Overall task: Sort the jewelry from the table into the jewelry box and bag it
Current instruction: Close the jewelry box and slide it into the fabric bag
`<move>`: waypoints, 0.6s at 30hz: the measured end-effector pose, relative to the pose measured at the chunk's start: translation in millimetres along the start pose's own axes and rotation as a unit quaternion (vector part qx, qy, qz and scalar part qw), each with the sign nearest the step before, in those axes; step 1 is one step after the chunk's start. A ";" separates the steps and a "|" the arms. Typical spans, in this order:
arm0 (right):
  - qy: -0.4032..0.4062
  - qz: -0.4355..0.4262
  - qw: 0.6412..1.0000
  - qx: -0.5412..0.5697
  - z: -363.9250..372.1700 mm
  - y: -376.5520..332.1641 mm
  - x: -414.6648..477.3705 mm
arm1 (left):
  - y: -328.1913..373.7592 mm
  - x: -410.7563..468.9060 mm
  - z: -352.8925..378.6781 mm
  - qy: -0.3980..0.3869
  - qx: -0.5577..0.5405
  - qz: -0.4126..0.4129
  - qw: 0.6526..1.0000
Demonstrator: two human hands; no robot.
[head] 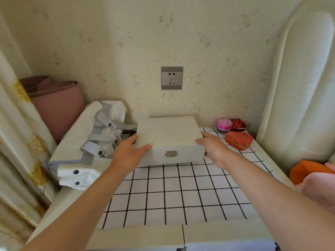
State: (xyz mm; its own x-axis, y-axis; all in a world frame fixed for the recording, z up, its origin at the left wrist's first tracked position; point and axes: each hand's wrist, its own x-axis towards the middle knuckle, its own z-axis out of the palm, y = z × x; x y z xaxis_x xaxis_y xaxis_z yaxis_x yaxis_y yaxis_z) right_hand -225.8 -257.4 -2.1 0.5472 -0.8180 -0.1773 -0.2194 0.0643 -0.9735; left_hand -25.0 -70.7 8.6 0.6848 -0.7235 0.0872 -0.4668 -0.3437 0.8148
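Note:
A white jewelry box (168, 134) with a metal clasp on its front sits shut on the grid-patterned tablecloth (172, 192), near the wall. My left hand (129, 153) grips its left front corner, thumb on the lid. My right hand (211, 147) grips its right side, thumb on the lid edge. A white bag (85, 142) with grey straps lies flat to the left of the box, touching it. No loose jewelry shows on the table.
A red heart-shaped tin (239, 140), a small red box (238, 124) and a pink ball in a bowl (223, 124) stand at the back right. A rolled pink mat (56, 102) leans at the far left. A padded headboard (299, 87) rises on the right.

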 end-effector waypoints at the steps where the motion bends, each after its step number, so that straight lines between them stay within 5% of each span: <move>1: 0.007 0.001 1.000 0.000 -6.6 0.7 -0.8 | 3.2 -1.2 3.0 -0.007 -0.002 0.003 1.000; 12: 0.078 0.039 0.996 -0.032 -71.3 21.2 -22.5 | 29.7 -24.5 58.8 -0.103 -0.014 0.039 0.994; 18: 0.093 0.047 0.992 -0.072 -88.0 23.6 -37.8 | 40.5 -32.5 80.3 -0.093 0.001 0.041 0.995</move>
State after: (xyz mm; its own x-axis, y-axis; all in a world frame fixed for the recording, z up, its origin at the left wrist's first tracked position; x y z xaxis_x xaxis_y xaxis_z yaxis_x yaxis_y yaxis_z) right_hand -322.7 -275.2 -5.7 0.3630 -0.9048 -0.2229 -0.3823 0.0735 -0.9211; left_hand -111.1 -109.2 -7.3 0.5292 -0.8472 0.0469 -0.5180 -0.2788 0.8086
